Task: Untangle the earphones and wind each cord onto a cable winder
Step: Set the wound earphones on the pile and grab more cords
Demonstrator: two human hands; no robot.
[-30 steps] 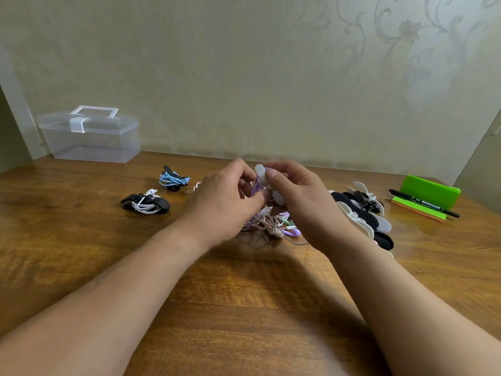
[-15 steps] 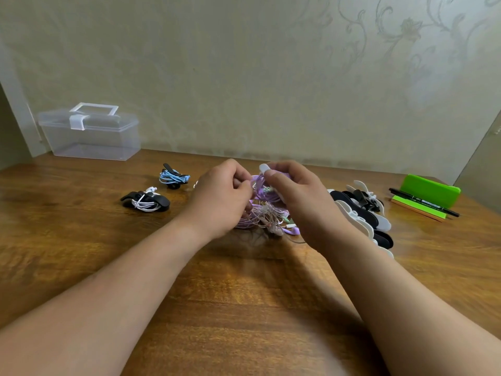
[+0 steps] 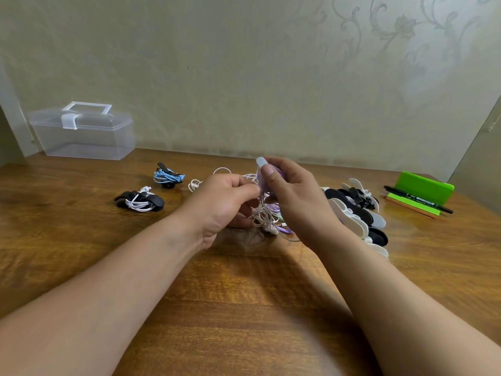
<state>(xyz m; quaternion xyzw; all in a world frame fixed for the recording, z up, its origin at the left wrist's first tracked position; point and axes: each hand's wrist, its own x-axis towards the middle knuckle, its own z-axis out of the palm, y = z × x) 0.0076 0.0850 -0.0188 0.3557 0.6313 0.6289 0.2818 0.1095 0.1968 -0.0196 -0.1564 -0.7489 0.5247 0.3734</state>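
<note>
My right hand [image 3: 295,196] grips a white cable winder [image 3: 260,162] with purple cord wound on it, held just above the table. My left hand [image 3: 222,202] pinches the purple cord close beside the winder. Under both hands lies a tangle of pink, white and purple earphones [image 3: 268,218], partly hidden by my fingers. A loop of white cord [image 3: 195,183] trails out to the left of the tangle. Two wound sets lie at the left: a black winder with blue cord [image 3: 168,176] and a black winder with white cord [image 3: 139,202].
A pile of spare black and white winders [image 3: 357,213] lies right of my right hand. A green holder [image 3: 423,187] with a black pen [image 3: 417,199] sits at the far right. A clear plastic box [image 3: 81,134] stands at the back left against the wall.
Both hands stayed over the tangle. My right hand has turned the winder slightly, and my left hand has shifted along the purple cord beside it.
</note>
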